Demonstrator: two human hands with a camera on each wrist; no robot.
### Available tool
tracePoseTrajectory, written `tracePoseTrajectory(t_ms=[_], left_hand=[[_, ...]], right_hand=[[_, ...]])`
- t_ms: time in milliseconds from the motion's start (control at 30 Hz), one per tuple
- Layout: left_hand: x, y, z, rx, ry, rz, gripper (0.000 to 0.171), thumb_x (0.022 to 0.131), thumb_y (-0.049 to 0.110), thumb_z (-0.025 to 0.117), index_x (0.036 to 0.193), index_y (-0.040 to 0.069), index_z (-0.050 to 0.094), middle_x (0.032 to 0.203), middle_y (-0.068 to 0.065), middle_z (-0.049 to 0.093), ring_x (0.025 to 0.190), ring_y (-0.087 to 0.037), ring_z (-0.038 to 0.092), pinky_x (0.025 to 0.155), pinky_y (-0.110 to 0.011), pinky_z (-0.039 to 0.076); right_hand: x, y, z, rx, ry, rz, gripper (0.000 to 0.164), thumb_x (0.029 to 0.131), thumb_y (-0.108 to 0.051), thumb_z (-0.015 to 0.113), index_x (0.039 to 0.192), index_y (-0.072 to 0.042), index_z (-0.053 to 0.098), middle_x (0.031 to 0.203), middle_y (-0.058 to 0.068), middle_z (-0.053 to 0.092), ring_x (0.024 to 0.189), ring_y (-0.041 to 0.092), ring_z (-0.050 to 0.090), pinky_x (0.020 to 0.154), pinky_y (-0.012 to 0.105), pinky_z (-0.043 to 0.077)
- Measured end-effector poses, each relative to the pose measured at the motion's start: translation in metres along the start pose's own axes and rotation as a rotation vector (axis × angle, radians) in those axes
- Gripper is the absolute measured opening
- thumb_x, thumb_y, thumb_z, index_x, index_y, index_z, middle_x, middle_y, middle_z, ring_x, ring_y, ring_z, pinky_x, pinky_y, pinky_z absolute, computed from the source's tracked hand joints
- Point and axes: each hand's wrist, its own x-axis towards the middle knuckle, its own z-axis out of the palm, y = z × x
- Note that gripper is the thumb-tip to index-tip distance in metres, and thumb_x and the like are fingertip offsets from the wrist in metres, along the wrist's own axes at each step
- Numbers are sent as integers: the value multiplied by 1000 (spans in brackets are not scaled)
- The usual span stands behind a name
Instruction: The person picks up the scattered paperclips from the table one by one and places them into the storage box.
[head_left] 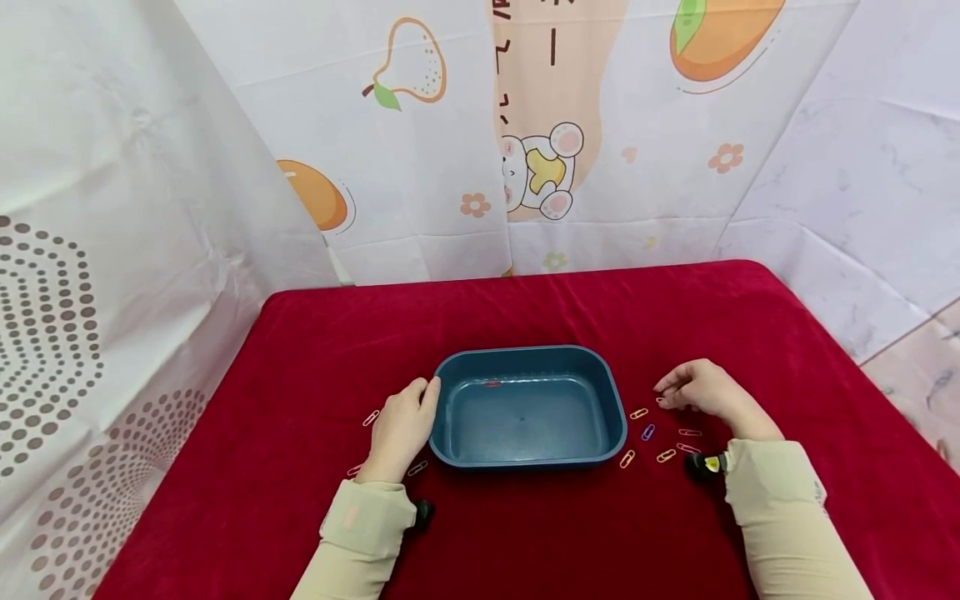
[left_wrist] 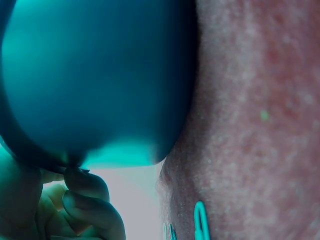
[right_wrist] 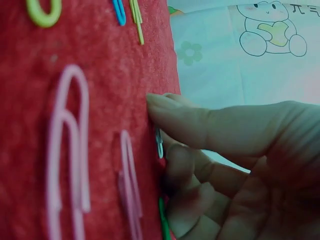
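A dark blue rectangular plastic bin (head_left: pixel 525 462) stands on the red cloth, with a red paper clip (head_left: pixel 492 383) inside near its back wall. My left hand (head_left: pixel 405 425) grips the bin's left rim, thumb and fingers curled at the edge in the left wrist view. To the right of the bin, my right hand (head_left: pixel 701 390) is low over the cloth. Its thumb (right_wrist: pixel 180 117) and forefinger come together at a small pale paper clip (right_wrist: pixel 159 143), which they seem to pinch; the fingers partly hide it. Two pink paper clips (right_wrist: pixel 70 135) lie nearby in the right wrist view.
Several loose paper clips, among them a blue one (head_left: pixel 648 432) and a yellow one (head_left: pixel 666 456), lie between bin and right hand. More clips, such as a pale one (head_left: pixel 371 417), lie around the left hand. A printed curtain (head_left: pixel 420 200) hangs behind the table.
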Motion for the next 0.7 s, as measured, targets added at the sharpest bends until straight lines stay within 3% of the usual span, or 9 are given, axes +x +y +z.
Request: tracePoseTrajectory(t_ms=[267, 700], left_hand=[[0, 0, 0, -4, 1, 2, 40, 104, 38, 43, 72, 13, 43, 60, -4, 41, 50, -19, 41, 49, -29, 32], [1, 0, 0, -5, -2, 4, 40, 104, 38, 43, 72, 13, 43, 61, -4, 41, 51, -19, 41, 50, -29, 32]], right_hand=[[0, -2, 0, -65, 16, -4, 19, 85, -4, 70, 100, 7, 72, 75, 2, 72, 65, 16, 56, 60, 33, 50], [-1, -3, -1, -106, 6, -6, 16, 85, -3, 69, 99, 6, 72, 76, 2, 70, 69, 17, 57, 64, 33, 50]])
